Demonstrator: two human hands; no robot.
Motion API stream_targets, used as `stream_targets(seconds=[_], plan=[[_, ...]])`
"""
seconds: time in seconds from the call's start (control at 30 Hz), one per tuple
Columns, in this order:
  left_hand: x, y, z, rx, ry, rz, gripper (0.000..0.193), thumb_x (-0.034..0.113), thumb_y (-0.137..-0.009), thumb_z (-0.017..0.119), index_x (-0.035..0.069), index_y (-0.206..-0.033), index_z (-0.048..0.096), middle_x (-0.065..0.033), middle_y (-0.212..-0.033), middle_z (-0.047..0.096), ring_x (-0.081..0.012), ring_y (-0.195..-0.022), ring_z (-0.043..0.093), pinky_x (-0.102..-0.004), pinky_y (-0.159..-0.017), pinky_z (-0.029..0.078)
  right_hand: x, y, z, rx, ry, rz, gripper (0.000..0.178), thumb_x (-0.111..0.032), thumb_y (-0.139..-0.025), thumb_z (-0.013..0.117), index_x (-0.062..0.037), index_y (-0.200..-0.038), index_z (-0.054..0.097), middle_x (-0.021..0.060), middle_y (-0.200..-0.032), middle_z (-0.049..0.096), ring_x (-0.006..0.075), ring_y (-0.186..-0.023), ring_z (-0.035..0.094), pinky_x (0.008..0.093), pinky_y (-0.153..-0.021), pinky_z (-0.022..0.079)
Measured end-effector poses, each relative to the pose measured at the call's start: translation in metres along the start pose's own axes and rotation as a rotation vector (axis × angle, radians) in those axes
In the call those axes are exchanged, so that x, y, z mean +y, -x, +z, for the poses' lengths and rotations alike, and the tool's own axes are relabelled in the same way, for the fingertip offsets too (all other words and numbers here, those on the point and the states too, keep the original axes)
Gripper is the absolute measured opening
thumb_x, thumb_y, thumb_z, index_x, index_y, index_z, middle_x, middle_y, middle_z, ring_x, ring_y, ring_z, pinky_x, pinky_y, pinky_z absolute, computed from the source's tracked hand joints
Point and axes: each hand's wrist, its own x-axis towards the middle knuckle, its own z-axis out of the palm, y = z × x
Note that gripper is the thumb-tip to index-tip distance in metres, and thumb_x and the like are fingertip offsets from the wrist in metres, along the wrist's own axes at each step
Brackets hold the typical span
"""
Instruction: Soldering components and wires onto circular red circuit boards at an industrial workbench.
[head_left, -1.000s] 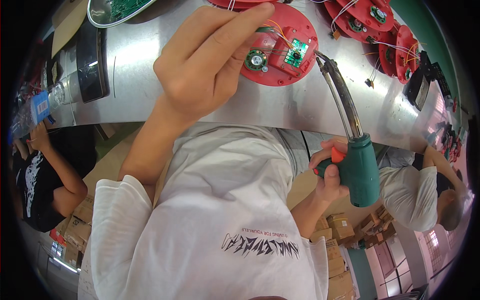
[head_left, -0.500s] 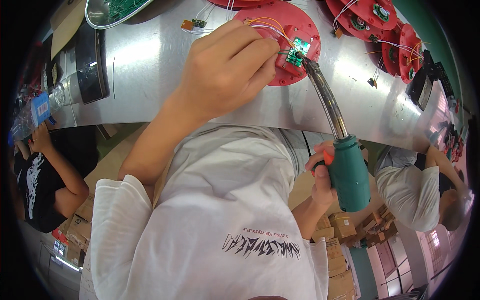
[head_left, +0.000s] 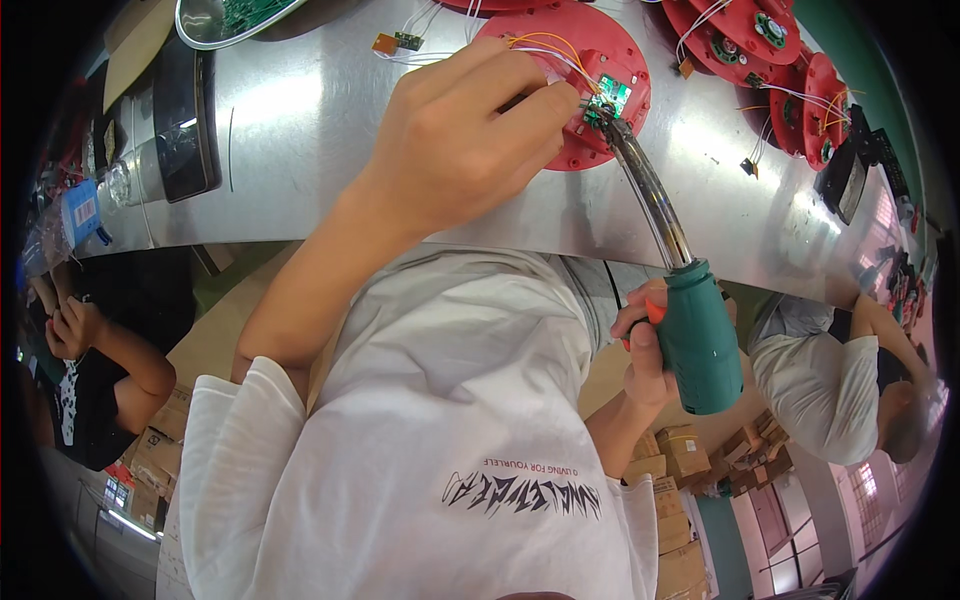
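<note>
My right hand [head_left: 648, 340] grips the green handle of a soldering iron [head_left: 648, 190], fingers wrapped round it by an orange part. The dark tip of the iron touches a small green circuit board [head_left: 608, 98] on a raised block of a round red plastic disc [head_left: 625, 60]. From the left, my left hand [head_left: 475, 130] reaches over the disc. Its thumb and forefinger are pinched at the board's edge, seemingly on a thin wire mostly hidden by the fingertips. Orange and white wires [head_left: 560, 50] arch from behind this hand to the board.
More red discs with speakers and wires [head_left: 770, 60] lie at the right. A metal bowl [head_left: 215, 40] of green pieces stands at the far left, above a dark tray [head_left: 188, 130]. A small wired board [head_left: 408, 41] lies near my left hand. Co-workers sit on both sides.
My left hand has shifted slightly right, its fingertips closer to the board. The disc has moved a little right, while the iron's tip stays at the board. The left co-worker's hand has dropped from the bottle.
</note>
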Motion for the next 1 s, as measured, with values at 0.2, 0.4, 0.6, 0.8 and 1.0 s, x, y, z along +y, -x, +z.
stream_targets(seconds=[0.2, 0.4, 0.6, 0.8, 1.0], plan=[[0.001, -0.002, -0.001, -0.014, -0.014, -0.002, 0.019, 0.004, -0.063, 0.075, 0.008, -0.081, 0.066, -0.0026, -0.077, 0.058, -0.0191, -0.066, 0.059, -0.0303, -0.052, 0.049, 0.007, -0.001, -0.014, -0.051, 0.052, -0.030, 0.032, -0.015, -0.088, 0.069, 0.0072, -0.107, 0.058, 0.0188, -0.080, 0.061, 0.0178, -0.049, 0.054, 0.0264, -0.044, 0.039], [0.001, -0.003, -0.002, -0.015, -0.012, 0.003, 0.018, 0.004, -0.065, 0.074, 0.008, -0.081, 0.067, -0.0021, -0.076, 0.056, -0.0181, -0.066, 0.058, -0.0301, -0.051, 0.048, -0.008, -0.013, -0.002, -0.138, 0.035, -0.257, 0.034, -0.016, -0.090, 0.065, 0.0090, -0.111, 0.057, 0.0209, -0.086, 0.061, 0.0187, -0.048, 0.056, 0.0276, -0.045, 0.043], [0.006, -0.003, -0.006, -0.052, -0.018, -0.007, 0.019, 0.004, -0.066, 0.074, 0.007, -0.083, 0.067, -0.0029, -0.075, 0.055, -0.0191, -0.066, 0.058, -0.0300, -0.051, 0.048, -0.013, -0.012, -0.003, -0.092, 0.077, -0.260, 0.037, -0.020, -0.091, 0.064, 0.0096, -0.112, 0.058, 0.0208, -0.091, 0.061, 0.0175, -0.049, 0.058, 0.0275, -0.046, 0.043], [0.006, -0.005, -0.006, -0.066, -0.006, -0.005, 0.019, 0.003, -0.065, 0.074, 0.007, -0.083, 0.067, -0.0031, -0.075, 0.055, -0.0199, -0.065, 0.058, -0.0306, -0.051, 0.048, -0.013, -0.015, -0.003, -0.062, 0.082, -0.247, 0.038, -0.022, -0.089, 0.066, 0.0094, -0.108, 0.058, 0.0184, -0.089, 0.061, 0.0169, -0.047, 0.057, 0.0268, -0.046, 0.043], [0.002, -0.012, -0.002, -0.069, -0.002, -0.010, 0.019, 0.002, -0.066, 0.073, 0.006, -0.083, 0.066, -0.0036, -0.076, 0.056, -0.0207, -0.064, 0.057, -0.0315, -0.053, 0.048, -0.012, -0.023, -0.006, -0.065, 0.072, -0.227, 0.038, -0.024, -0.090, 0.066, 0.0088, -0.108, 0.058, 0.0188, -0.090, 0.061, 0.0162, -0.045, 0.055, 0.0259, -0.045, 0.041]])
